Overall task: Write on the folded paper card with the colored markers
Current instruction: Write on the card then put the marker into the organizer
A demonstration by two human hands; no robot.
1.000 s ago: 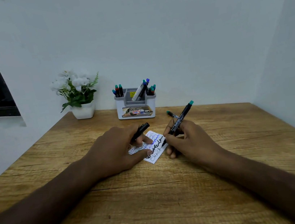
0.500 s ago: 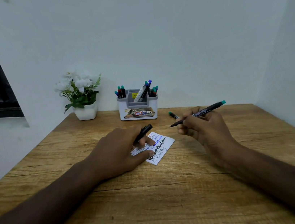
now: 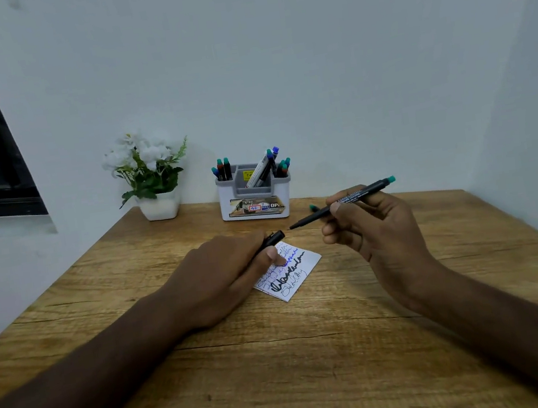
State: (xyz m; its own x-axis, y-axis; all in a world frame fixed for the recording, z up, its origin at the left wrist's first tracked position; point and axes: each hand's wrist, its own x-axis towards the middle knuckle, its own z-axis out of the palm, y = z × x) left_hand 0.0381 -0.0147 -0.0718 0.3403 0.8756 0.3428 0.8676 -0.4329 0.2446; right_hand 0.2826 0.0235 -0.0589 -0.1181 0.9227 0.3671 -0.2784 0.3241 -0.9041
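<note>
A white paper card (image 3: 299, 266) carries lines of blue, black and teal scribble on a light brown wood-grain table (image 3: 283, 367), the black marker (image 3: 340, 203) at right ends in teal, and far left white flowers (image 3: 141, 154) with green leaves fill a white pot (image 3: 161, 207)

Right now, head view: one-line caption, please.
Left hand pins the written card, holding a cap; right hand lifts an uncapped marker.

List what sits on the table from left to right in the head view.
Flower pot → left hand → marker holder → paper card → right hand holding a marker.
</note>
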